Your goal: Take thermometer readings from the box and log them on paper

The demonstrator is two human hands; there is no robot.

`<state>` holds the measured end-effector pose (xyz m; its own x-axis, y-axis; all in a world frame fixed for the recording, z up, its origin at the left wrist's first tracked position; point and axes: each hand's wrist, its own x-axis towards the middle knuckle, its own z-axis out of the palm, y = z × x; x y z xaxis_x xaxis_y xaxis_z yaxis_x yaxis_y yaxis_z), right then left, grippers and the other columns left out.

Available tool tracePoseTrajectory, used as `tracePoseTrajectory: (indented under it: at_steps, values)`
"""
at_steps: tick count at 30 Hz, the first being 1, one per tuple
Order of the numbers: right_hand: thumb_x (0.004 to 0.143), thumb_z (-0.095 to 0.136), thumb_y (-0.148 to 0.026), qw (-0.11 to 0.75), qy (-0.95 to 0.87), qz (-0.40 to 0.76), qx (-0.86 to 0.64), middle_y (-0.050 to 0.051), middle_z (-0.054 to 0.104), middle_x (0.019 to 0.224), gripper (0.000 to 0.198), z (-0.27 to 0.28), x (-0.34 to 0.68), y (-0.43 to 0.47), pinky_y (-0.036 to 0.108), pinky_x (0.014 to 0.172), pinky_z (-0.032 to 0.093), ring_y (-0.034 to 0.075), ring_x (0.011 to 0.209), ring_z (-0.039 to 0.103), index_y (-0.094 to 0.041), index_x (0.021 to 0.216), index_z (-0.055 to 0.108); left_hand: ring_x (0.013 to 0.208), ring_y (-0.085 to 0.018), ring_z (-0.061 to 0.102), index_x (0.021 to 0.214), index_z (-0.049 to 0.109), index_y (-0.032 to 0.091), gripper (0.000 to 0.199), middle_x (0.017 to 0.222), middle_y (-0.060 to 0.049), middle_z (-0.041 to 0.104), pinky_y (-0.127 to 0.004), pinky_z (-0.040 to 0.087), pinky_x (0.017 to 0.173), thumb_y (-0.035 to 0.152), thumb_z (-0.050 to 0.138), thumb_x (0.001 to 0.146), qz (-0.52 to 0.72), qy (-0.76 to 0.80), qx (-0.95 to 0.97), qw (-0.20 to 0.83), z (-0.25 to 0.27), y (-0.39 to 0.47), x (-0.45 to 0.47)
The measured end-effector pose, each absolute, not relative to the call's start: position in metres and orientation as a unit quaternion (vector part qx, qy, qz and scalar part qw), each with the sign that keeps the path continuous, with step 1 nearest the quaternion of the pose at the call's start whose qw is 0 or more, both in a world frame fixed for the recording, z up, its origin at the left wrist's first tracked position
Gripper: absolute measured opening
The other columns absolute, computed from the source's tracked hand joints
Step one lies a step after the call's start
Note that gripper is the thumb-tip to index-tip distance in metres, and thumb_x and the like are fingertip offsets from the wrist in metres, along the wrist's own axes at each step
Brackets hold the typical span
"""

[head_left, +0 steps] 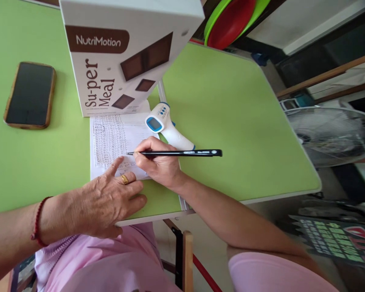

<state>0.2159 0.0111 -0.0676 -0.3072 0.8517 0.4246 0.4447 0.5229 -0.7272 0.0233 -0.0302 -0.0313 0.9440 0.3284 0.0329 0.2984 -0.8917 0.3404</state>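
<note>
Head view, your right hand: your right hand is clenched around a black pencil, fingers pinching it near the tip.
Head view, pencil: it lies nearly level, its point to the left and touching the sheet of paper, its far end reaching out over the green table.
Head view, your left hand: your left hand lies flat and released on the lower edge of the paper, grasping nothing; the forefinger points up toward the pencil tip, and a gold ring sits on one finger.
Head view, wrist: a red bracelet circles your left wrist.
Head view, paper: it lies on the table just in front of the white box, covered with small handwriting; the box stands on its far edge.
Head view, thermometer: a white and blue thermometer lies just beyond your right hand, partly on the paper.
Head view, phone: a phone lies face up at the left, well apart from the paper.
Head view, off the table: a fan stands to the right, and red and green plates are stacked beyond the far edge.
</note>
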Motion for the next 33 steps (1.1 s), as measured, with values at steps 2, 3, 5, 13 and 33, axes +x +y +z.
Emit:
tracePoseTrajectory:
  at_steps: [2,3,5,13,33]
  values:
    - [0.083,0.060,-0.021,0.415,-0.772,0.245,-0.415,-0.006,0.058,0.060,0.014,-0.0675,0.2161,0.0113,0.020,0.050,0.041,0.006,0.051,0.048,-0.020,0.071,0.054,0.103,-0.030,0.055,0.105,0.064,0.016,0.054,0.103,-0.008,0.062,-0.065,0.022,0.116,0.048,0.085,0.068,0.052,0.160,0.972,0.165,-0.0315,-0.0300,0.0227]
    - [0.083,0.060,-0.021,0.417,-0.772,0.243,-0.414,-0.006,0.058,0.059,0.014,-0.0675,0.2161,0.0113,0.020,0.050,0.041,0.006,0.051,0.048,-0.020,0.070,0.054,0.104,-0.030,0.056,0.105,0.064,0.015,0.053,0.103,-0.007,0.062,-0.065,0.022,0.116,0.048,0.085,0.068,0.055,0.159,0.972,0.164,-0.0315,-0.0298,0.0226]
    - [0.083,0.060,-0.021,0.416,-0.773,0.241,-0.414,-0.006,0.058,0.059,0.014,-0.0672,0.2159,0.0114,0.020,0.049,0.041,0.007,0.051,0.048,-0.021,0.070,0.054,0.104,-0.030,0.056,0.105,0.065,0.015,0.054,0.103,-0.007,0.062,-0.065,0.022,0.116,0.048,0.085,0.068,0.058,0.160,0.972,0.163,-0.0313,-0.0294,0.0228]
    - [0.083,0.060,-0.020,0.413,-0.775,0.247,-0.410,-0.006,0.057,0.059,0.014,-0.0646,0.2154,0.0117,0.020,0.049,0.042,0.007,0.051,0.048,-0.021,0.071,0.053,0.103,-0.029,0.056,0.106,0.065,0.016,0.053,0.105,-0.007,0.063,-0.063,0.022,0.116,0.048,0.084,0.068,0.041,0.162,0.972,0.164,-0.0301,-0.0302,0.0234]
    - [0.083,0.058,-0.022,0.400,-0.781,0.244,-0.414,-0.006,0.056,0.058,0.013,-0.0642,0.2155,0.0113,0.021,0.050,0.042,0.008,0.051,0.047,-0.022,0.072,0.052,0.105,-0.030,0.055,0.107,0.065,0.016,0.058,0.103,-0.007,0.062,-0.061,0.020,0.117,0.053,0.084,0.067,0.052,0.161,0.973,0.157,-0.0328,-0.0291,0.0234]
